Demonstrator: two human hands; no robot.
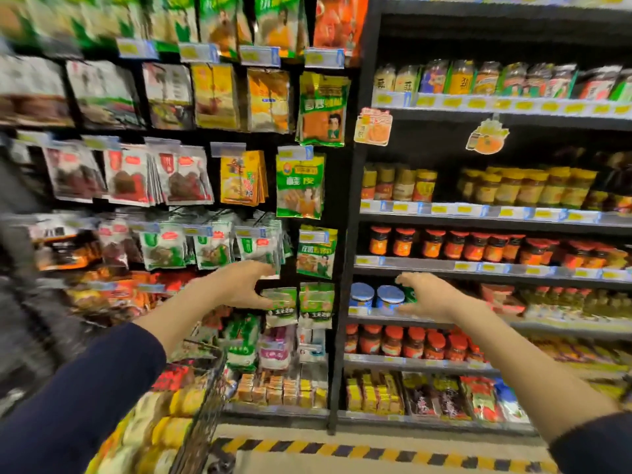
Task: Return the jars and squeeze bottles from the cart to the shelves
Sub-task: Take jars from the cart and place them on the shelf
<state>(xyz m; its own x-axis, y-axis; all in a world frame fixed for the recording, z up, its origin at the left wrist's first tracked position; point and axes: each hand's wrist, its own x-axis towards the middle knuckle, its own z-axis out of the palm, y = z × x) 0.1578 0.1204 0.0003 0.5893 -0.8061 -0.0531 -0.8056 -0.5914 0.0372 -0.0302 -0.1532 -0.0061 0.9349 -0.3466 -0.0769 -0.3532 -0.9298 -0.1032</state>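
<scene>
My right hand (431, 297) reaches to the fourth shelf (427, 321) of the right-hand rack, thumb above and fingers below, curled around a small green jar (409, 294) that is mostly hidden by the palm. It sits right beside two blue-lidded jars (376, 296) standing on that shelf. My left hand (239, 285) hovers with fingers spread and curved, holding nothing, in front of hanging green packets (281, 302). The wire cart (205, 405) is at the bottom left, with blurred yellow and white squeeze bottles (164, 425) in it.
Red-lidded jars (444, 248) fill the shelf above my right hand, and more red-lidded jars (410, 343) fill the shelf below. A black upright post (345, 302) separates the shelves from pegged packets on the left. A yellow-black floor stripe (376, 451) runs along the base.
</scene>
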